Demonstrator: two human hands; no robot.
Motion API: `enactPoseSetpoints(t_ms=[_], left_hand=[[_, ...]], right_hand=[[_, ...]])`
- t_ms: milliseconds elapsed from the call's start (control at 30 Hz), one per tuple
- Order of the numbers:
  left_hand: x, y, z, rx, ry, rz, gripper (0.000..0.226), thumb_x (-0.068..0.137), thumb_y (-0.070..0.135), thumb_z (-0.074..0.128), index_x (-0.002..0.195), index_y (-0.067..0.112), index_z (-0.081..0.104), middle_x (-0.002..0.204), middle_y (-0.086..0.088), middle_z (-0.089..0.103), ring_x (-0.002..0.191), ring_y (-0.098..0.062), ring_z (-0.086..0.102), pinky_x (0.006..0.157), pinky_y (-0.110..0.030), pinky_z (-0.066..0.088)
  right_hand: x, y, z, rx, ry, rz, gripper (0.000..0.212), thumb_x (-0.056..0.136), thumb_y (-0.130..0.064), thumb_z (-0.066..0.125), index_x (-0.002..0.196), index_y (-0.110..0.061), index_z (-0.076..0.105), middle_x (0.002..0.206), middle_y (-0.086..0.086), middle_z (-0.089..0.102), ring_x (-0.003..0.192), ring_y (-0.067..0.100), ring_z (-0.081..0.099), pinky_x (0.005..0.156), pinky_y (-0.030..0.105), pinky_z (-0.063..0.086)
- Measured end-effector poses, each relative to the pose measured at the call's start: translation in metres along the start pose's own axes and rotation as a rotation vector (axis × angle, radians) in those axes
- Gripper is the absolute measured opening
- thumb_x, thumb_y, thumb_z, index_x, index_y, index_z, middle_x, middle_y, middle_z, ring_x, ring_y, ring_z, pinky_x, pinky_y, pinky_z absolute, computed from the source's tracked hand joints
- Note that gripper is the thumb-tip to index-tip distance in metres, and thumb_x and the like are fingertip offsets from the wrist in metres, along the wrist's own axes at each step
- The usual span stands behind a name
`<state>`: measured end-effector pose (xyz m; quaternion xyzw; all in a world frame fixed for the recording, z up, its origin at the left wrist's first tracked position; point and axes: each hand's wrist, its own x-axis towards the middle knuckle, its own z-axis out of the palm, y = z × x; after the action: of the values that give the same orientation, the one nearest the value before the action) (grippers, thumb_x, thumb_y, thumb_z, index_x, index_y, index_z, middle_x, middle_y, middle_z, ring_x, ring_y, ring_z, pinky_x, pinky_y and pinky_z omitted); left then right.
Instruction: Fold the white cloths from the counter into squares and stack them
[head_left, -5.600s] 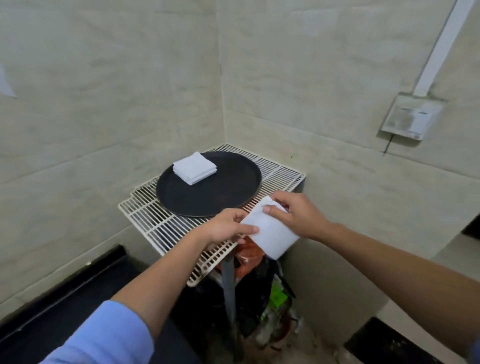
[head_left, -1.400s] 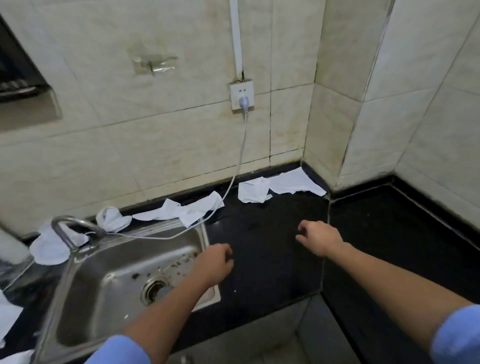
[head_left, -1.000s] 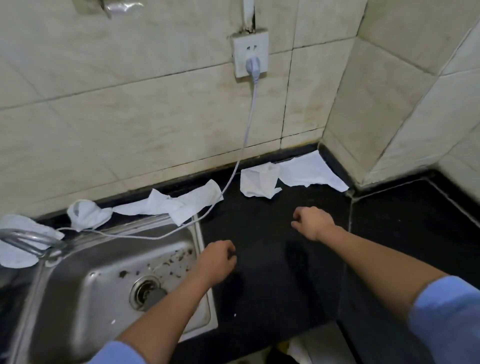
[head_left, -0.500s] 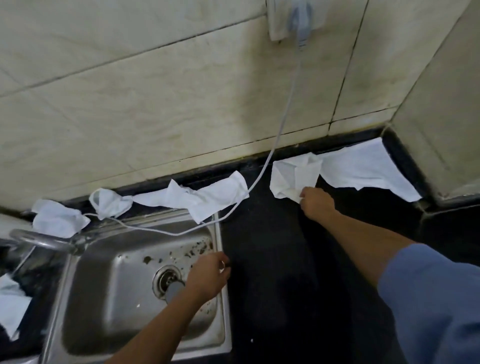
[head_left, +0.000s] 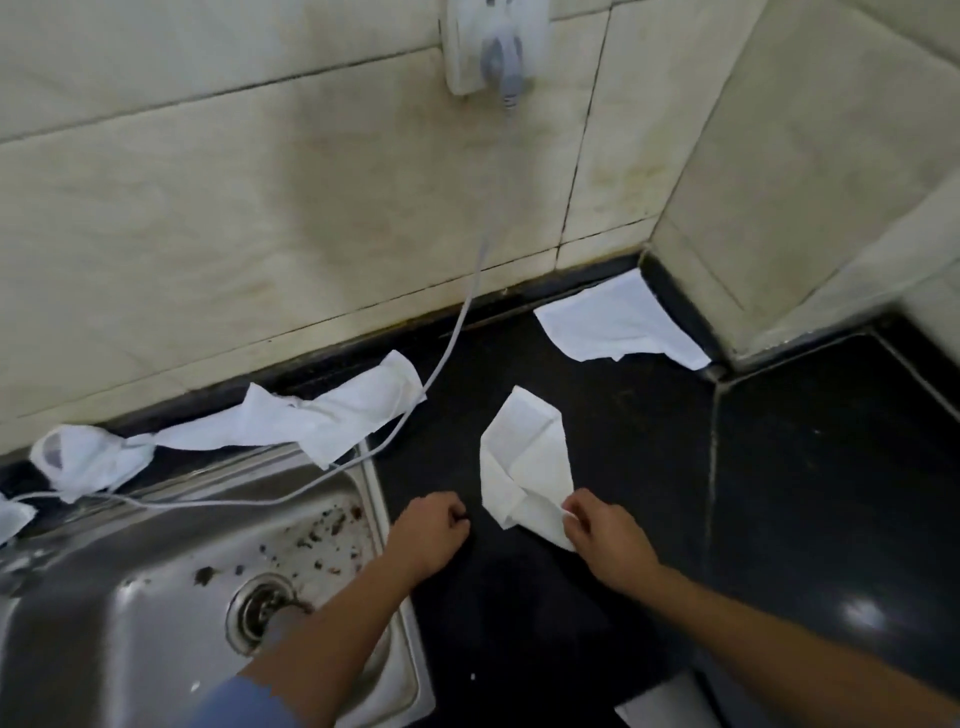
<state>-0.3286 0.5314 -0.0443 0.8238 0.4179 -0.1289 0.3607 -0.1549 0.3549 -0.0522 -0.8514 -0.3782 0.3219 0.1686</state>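
Far left, a crumpled white cloth wad (head_left: 88, 460) sits at the back edge of the black stone counter (head_left: 805, 467), against the tiled wall. In front of it is the stainless steel sink (head_left: 130, 649), with brown crumbs around the drain. A long rumpled white cloth strip (head_left: 322, 421) lies along the sink's back rim, one end hanging over the rim corner. A thin white power cord (head_left: 452, 343) drops from the white wall socket (head_left: 493, 47), crosses that strip and runs left over the sink.

The left hand (head_left: 428, 535) is knuckles-down on the counter just right of the sink rim, fingers curled in tight, holding nothing.

The loosely folded white cloth (head_left: 524, 467) lies mid-counter: thin, soft, creased, with layers lapped over each other in a rough tapered shape, not square. Its far tip points at the wall. The right hand (head_left: 605, 535) pinches its near corner, thumb and fingertips closed on the fabric, and that corner is slightly raised.

Right of that, at the back corner by the wall, a flat white cloth sheet (head_left: 618, 327) is spread out with a ragged front edge.

Versus half a second ago: the loosely folded cloth was back by the wall, touching the flat sheet; now it is dragged forward and well apart from it. The left hand was over the sink rim; now it is on the counter.
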Motion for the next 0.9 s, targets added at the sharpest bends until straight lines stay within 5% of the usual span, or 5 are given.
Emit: enactPoseSetpoints(t_ms=[167,333,467,700,900], left_hand=[[-0.009,0.012,0.045,0.058,0.013,0.096,0.031,0.084,0.041,0.061,0.107,0.021,0.056,0.104,0.002,0.06,0.091,-0.014,0.058,0.07,-0.027,0.043],[0.004,0.03,0.061,0.242,0.065,0.093,0.047,0.081,0.055,0.058,0.113,0.022,0.047,0.109,0.001,0.049,0.095,-0.018,0.056,0.07,-0.03,0.044],[0.014,0.031,0.063,0.29,0.108,0.109,0.021,0.09,0.038,0.052,0.093,0.018,0.06,0.103,-0.003,0.054,0.086,-0.02,0.057,0.064,-0.029,0.04],[0.005,0.007,0.038,-0.544,0.198,-0.216,0.013,0.084,0.012,0.066,0.073,0.005,0.064,0.07,-0.009,0.067,0.062,-0.015,0.061,0.062,-0.034,0.052],[-0.006,0.016,0.045,-0.923,0.041,-0.484,0.031,0.084,0.028,0.067,0.104,0.009,0.053,0.097,-0.013,0.066,0.078,-0.025,0.067,0.063,-0.034,0.056]], right_hand=[[-0.027,0.028,0.015,-0.199,-0.103,0.219,0.031,0.09,-0.04,0.051,0.119,-0.029,0.049,0.114,-0.003,0.063,0.098,0.021,0.063,0.079,0.031,0.047],[-0.007,0.011,0.007,-0.368,0.027,0.025,0.058,0.085,-0.05,0.057,0.136,-0.031,0.038,0.129,-0.005,0.042,0.103,0.018,0.059,0.076,0.032,0.048],[0.017,0.007,0.015,-0.406,-0.075,-0.026,0.027,0.092,-0.037,0.051,0.112,-0.022,0.059,0.111,0.0,0.058,0.098,0.022,0.06,0.074,0.033,0.046],[0.011,0.028,-0.013,0.127,0.226,0.209,0.034,0.094,-0.036,0.055,0.065,-0.018,0.052,0.062,-0.005,0.056,0.057,0.01,0.054,0.052,0.031,0.042],[-0.016,0.062,0.007,0.064,-0.099,0.37,0.037,0.086,-0.045,0.062,0.062,-0.016,0.058,0.066,-0.001,0.068,0.06,0.014,0.065,0.064,0.035,0.056]])
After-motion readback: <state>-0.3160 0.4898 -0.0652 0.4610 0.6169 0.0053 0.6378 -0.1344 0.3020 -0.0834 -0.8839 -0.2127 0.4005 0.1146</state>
